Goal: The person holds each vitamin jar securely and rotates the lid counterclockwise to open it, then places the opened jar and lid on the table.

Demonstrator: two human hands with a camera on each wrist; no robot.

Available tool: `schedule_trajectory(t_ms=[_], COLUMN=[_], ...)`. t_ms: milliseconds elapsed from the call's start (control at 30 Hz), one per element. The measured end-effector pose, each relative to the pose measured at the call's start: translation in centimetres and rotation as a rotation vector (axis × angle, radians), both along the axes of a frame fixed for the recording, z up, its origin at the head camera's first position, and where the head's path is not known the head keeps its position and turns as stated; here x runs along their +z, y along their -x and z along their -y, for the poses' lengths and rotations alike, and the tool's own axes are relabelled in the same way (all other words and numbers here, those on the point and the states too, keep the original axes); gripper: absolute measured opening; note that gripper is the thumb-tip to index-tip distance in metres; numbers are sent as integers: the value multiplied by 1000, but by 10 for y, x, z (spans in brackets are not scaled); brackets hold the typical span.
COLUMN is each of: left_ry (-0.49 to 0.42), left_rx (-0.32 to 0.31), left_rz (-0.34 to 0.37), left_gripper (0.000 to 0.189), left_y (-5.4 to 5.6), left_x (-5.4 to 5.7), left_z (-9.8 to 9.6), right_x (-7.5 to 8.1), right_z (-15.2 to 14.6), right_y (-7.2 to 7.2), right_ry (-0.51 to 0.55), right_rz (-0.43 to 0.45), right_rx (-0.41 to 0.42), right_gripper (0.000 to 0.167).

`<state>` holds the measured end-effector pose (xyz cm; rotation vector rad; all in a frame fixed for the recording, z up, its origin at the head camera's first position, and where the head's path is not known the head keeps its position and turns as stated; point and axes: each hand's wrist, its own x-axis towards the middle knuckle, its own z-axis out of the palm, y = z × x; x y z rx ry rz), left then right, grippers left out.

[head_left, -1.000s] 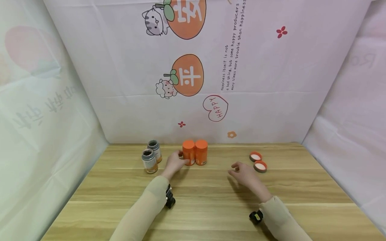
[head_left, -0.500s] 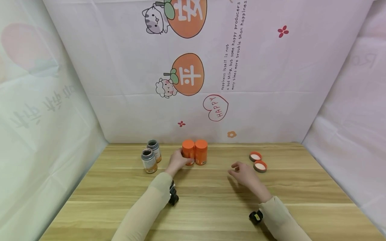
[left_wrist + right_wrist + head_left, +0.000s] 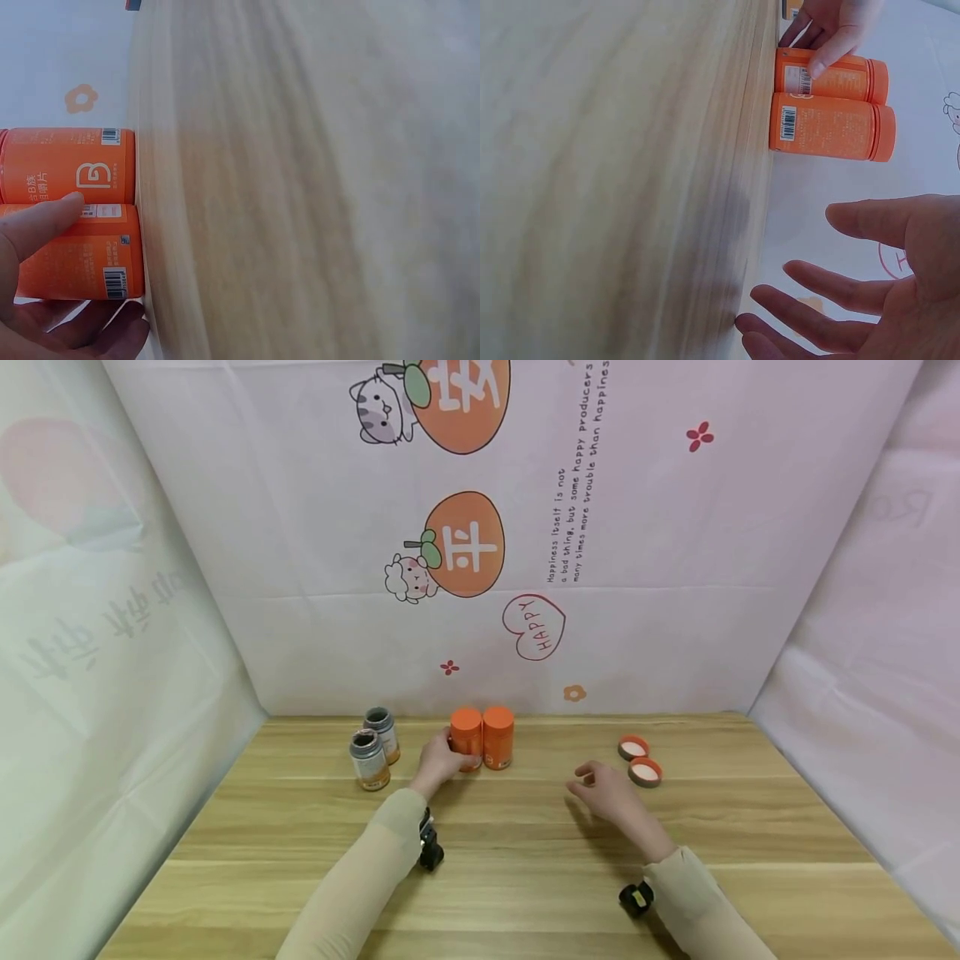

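Two orange pill bottles stand upright side by side at the back of the table, both with orange lids on. My left hand holds the left orange bottle. Its thumb lies across the front of that bottle, and the fingers are on the bottle's far side. Close against it stands the right orange bottle, which no finger grips. My right hand hovers over the table to the right, its fingers spread and loosely bent in the right wrist view, with nothing in them.
Two lidless grey-necked jars, a front jar and a rear jar, stand left of my left hand. Beyond my right hand, a rear lid and a front lid lie upturned on the wooden table. A printed cloth hangs behind.
My left hand has moved slightly right and closed in around the left orange bottle, its thumb now across the front. The right hand has stayed in place.
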<state>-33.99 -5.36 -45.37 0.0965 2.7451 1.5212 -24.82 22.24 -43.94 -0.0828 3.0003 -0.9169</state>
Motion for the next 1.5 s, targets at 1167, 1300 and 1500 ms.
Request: schedule_trajectory(t_ms=[1167, 1300, 1500], left_ry=[1, 28, 37], left_rx=[5, -4, -43], left_rz=[-43, -52, -43], left_gripper=[49, 46, 45], left_y=[-41, -47, -57], left_x=[11, 13, 14], left_z=[13, 12, 9], right_x=[0, 1, 1], right_z=[5, 7, 9], right_y=[-4, -5, -7], right_ry=[12, 24, 53], right_rz=[-35, -57, -81], right_rx=[-10, -7, -3], right_gripper=[39, 39, 39])
